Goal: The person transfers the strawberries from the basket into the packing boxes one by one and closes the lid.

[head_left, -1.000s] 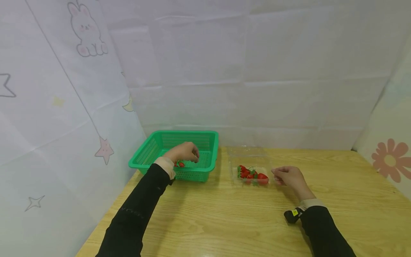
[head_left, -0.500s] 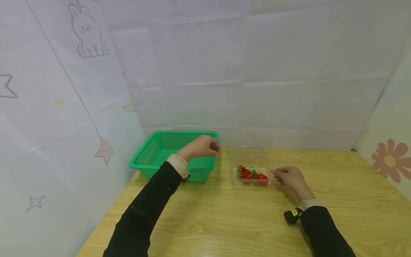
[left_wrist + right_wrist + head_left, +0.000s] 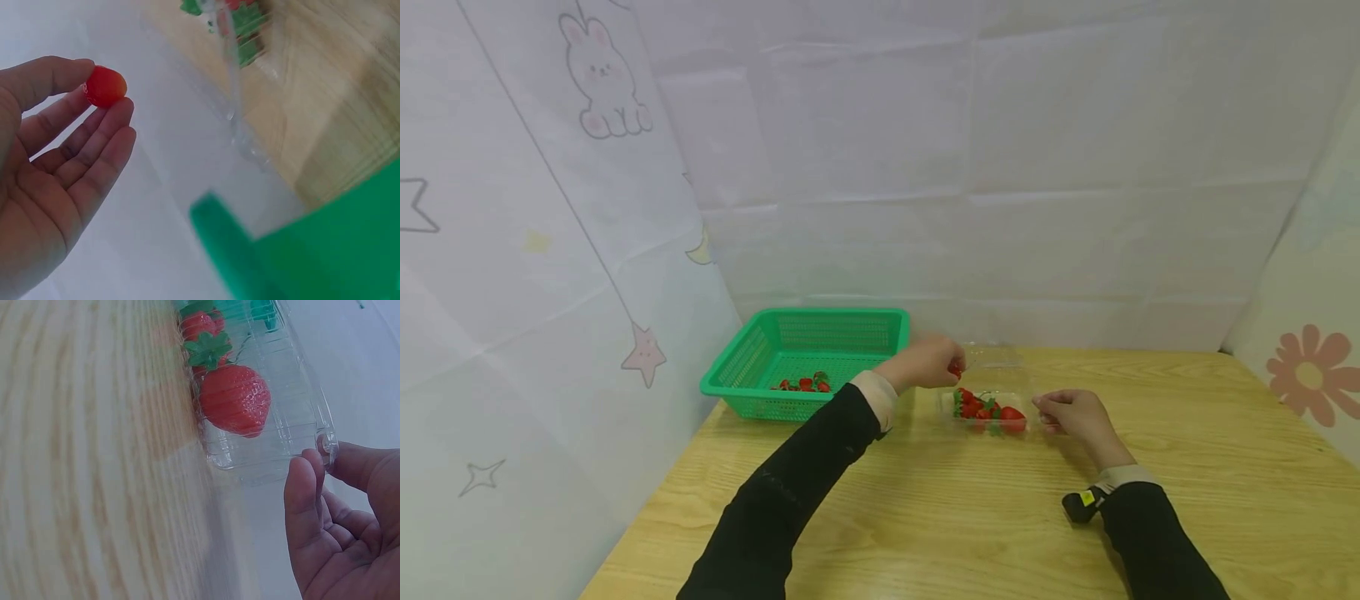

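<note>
My left hand (image 3: pixel 927 362) is above the left back part of a clear plastic box (image 3: pixel 234 94), pinching a small red strawberry (image 3: pixel 105 86) between thumb and fingertips. In the right wrist view, my right hand (image 3: pixel 344 519) grips the corner of that box's rim with thumb and fingers. Inside the box lie several strawberries with green leaves, one large strawberry (image 3: pixel 234 400) nearest the right hand. At the left, the green basket (image 3: pixel 737 391) holds several more small strawberries (image 3: pixel 806 384) near its front wall; my left forearm covers its right front corner.
Both basket and box stand on a wood-grain table (image 3: pixel 925 517). The box's raised clear lid (image 3: pixel 996 357) leans back toward the white sheet (image 3: pixel 865 167) behind the table. Another printed sheet (image 3: pixel 535 350) hangs along the left side.
My left hand has lifted a strawberry out of the green basket and carried it right, over to the clear box. The right hand has stayed at the box's corner.
</note>
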A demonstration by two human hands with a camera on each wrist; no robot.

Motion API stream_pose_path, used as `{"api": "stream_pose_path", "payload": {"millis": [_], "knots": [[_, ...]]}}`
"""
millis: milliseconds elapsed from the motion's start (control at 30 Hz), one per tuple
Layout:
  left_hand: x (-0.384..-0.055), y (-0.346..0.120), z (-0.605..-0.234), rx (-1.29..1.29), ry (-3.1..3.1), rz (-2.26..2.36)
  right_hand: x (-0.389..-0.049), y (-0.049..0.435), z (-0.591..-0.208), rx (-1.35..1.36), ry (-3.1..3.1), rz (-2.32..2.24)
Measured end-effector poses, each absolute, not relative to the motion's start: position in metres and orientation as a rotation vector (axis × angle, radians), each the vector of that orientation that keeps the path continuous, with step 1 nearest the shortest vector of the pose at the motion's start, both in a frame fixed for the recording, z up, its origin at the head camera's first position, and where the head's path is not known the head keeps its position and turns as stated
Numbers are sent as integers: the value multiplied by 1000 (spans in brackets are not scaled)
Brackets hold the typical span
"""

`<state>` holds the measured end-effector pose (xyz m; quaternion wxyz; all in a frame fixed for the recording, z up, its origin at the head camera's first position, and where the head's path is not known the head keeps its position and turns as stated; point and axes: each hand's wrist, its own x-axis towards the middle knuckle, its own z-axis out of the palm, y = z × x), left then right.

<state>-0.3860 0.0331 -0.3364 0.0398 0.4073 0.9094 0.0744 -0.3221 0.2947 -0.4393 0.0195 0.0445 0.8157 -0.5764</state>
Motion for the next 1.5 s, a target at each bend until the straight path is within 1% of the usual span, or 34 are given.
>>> {"api": "stream_pose_path", "payload": {"millis": [233, 467, 767, 1067, 1200, 1500], "knots": [[-397, 55, -364, 1269, 2796, 37, -323, 295, -442, 136, 2549, -1795], [-402, 65, -384, 1140, 2818, -98, -321, 293, -440, 134, 2553, -1782], [-403, 71, -396, 1159, 2869, -345, -322, 293, -438, 128, 2567, -1780], [-399, 72, -401, 1116, 2868, -341, -324, 293, -440, 138, 2572, -1765], [-398, 72, -401, 1155, 2876, -411, -324, 293, -440, 129, 2575, -1770], [-403, 75, -413, 1248, 2871, -574, -323, 293, -440, 156, 2573, -1759]]}}
